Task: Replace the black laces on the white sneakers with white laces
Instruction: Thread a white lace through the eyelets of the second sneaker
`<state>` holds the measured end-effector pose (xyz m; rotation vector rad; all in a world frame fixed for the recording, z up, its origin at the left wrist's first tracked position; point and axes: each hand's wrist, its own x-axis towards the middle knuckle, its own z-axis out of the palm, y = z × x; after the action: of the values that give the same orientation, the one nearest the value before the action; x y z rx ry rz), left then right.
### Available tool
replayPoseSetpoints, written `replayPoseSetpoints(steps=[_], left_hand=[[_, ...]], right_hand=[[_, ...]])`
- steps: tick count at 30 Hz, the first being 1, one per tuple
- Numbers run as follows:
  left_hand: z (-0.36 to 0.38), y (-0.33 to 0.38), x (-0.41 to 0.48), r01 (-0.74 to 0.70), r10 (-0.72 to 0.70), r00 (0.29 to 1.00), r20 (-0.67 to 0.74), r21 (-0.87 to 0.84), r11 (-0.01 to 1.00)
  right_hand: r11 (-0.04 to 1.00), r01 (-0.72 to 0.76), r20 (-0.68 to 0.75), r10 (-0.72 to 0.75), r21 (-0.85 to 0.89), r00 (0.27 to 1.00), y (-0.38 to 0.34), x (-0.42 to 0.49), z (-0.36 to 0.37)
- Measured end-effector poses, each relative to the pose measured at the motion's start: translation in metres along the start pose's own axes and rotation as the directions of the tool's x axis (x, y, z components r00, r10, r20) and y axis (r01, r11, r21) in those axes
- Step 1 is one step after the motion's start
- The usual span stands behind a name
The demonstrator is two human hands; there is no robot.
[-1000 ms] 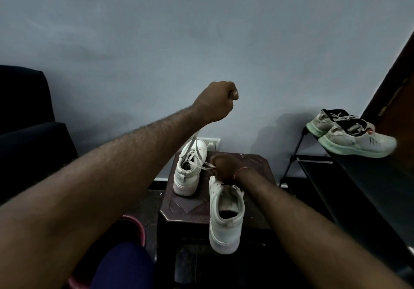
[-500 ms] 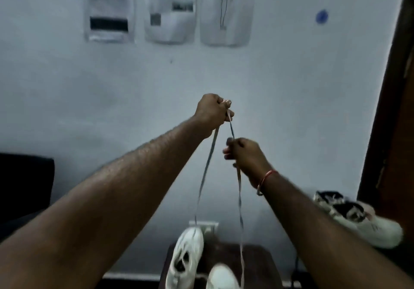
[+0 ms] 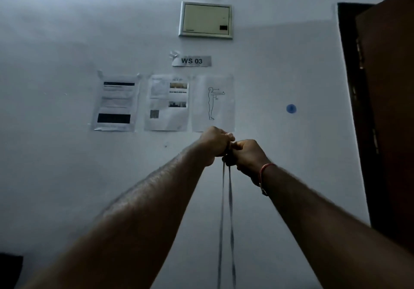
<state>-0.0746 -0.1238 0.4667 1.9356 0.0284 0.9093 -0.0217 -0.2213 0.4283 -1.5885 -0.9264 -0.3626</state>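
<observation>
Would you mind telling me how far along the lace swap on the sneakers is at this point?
Done: a pale lace already runs in two strands down out of frame, probably threaded below. In hand: the left hand and right hand grip its ends together, raised. Left: unclear, since the sneakers are out of view.

Both arms reach up toward the far wall. The left hand (image 3: 215, 141) and right hand (image 3: 247, 154) meet with fingers curled, gripping the white lace (image 3: 226, 221), whose two strands hang straight down between the forearms. Three papers (image 3: 167, 102) and a "WS 03" label (image 3: 192, 61) are on the wall; a brown door (image 3: 389, 109) stands at right.
</observation>
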Motion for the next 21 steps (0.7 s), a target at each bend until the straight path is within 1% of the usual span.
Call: replayPoseSetpoints(steps=[3,6,9,11,13,14,15,16,17,18,19,20,21], left_hand=[[0.000,-0.004,-0.002,-0.003,0.002,0.999,-0.035,-0.034,0.999],[0.000,-0.008,-0.007,-0.004,0.003,1.000,-0.013,-0.064,0.998],[0.004,-0.011,-0.012,-0.031,0.030,1.000,-0.006,-0.042,0.999],[0.005,-0.013,-0.016,-0.052,0.051,0.998,-0.039,-0.033,0.998],[0.006,-0.027,-0.019,-0.030,0.027,0.996,-0.087,-0.044,0.999],[0.005,-0.030,-0.020,-0.009,0.007,0.993,-0.115,-0.017,1.000],[0.004,-0.035,-0.022,0.020,-0.017,0.993,-0.115,0.026,0.999],[0.008,-0.053,-0.030,0.074,-0.067,0.993,-0.094,0.072,0.995],[0.007,-0.056,-0.036,0.108,-0.101,0.993,-0.065,0.122,0.987],[0.008,-0.064,-0.041,0.130,-0.126,0.991,-0.035,0.144,0.981],[0.012,-0.076,-0.047,0.143,-0.142,0.990,-0.011,0.129,0.981],[0.012,-0.084,-0.051,0.113,-0.113,0.994,-0.004,0.101,0.989],[0.012,-0.091,-0.054,0.077,-0.077,0.997,-0.008,0.082,0.994]], right_hand=[[1.000,-0.018,-0.037,0.018,-0.013,0.999,0.002,0.004,0.002],[0.998,-0.053,-0.080,0.052,-0.019,0.995,0.008,0.007,0.006],[0.997,-0.069,-0.153,0.063,-0.034,0.986,0.011,0.008,0.005],[0.997,-0.072,-0.191,0.063,-0.041,0.980,0.013,0.006,0.003],[0.988,-0.092,-0.203,0.066,-0.121,0.977,0.023,-0.001,0.001],[0.979,-0.102,-0.188,0.068,-0.179,0.980,0.026,-0.005,-0.002],[0.957,-0.130,-0.143,0.095,-0.260,0.985,0.030,-0.008,-0.005],[0.923,-0.190,-0.071,0.176,-0.334,0.982,0.042,-0.020,-0.004],[0.896,-0.246,-0.002,0.264,-0.369,0.965,0.045,-0.024,-0.007],[0.875,-0.313,0.073,0.363,-0.368,0.929,0.048,-0.030,-0.008],[0.866,-0.363,0.120,0.424,-0.344,0.898,0.057,-0.038,-0.007],[0.883,-0.361,0.148,0.416,-0.299,0.897,0.061,-0.041,-0.008],[0.907,-0.331,0.145,0.375,-0.261,0.915,0.065,-0.043,-0.008]])
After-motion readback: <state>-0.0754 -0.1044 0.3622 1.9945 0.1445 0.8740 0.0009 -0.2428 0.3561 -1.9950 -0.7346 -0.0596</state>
